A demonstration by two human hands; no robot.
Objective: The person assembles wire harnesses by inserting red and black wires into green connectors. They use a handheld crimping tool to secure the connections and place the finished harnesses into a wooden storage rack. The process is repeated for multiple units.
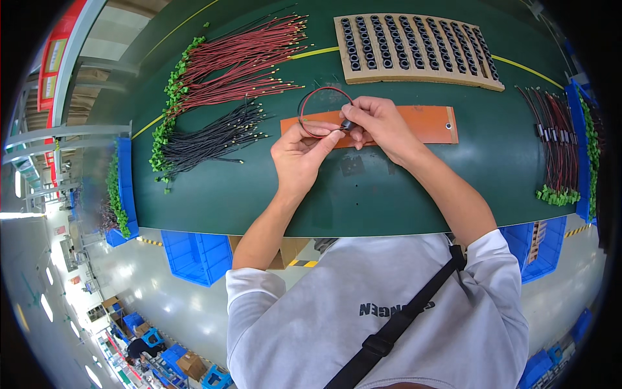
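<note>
Over an orange strip (424, 123) on the green table, my two hands meet. My right hand (382, 126) is closed, pinching a small black cylindrical part (348, 124) between thumb and fingers. My left hand (299, 154) is closed on the end of a thin wire beside that part; the fingertips hide the exact contact. A red and black wire loop (326, 88) arches above both hands. To the left lie red wires (240, 61) and black wires (210, 137) with green connectors (172, 97) at one end and bare-looking gold tips at the other.
A cardboard tray (414, 76) holding rows of black round parts lies at the far side. Finished-looking wire bundles (557, 139) with green connectors lie at the right, against a blue bin (581, 155). Another blue bin (127, 188) hangs at the left edge. Blue crates (194, 256) stand below the table.
</note>
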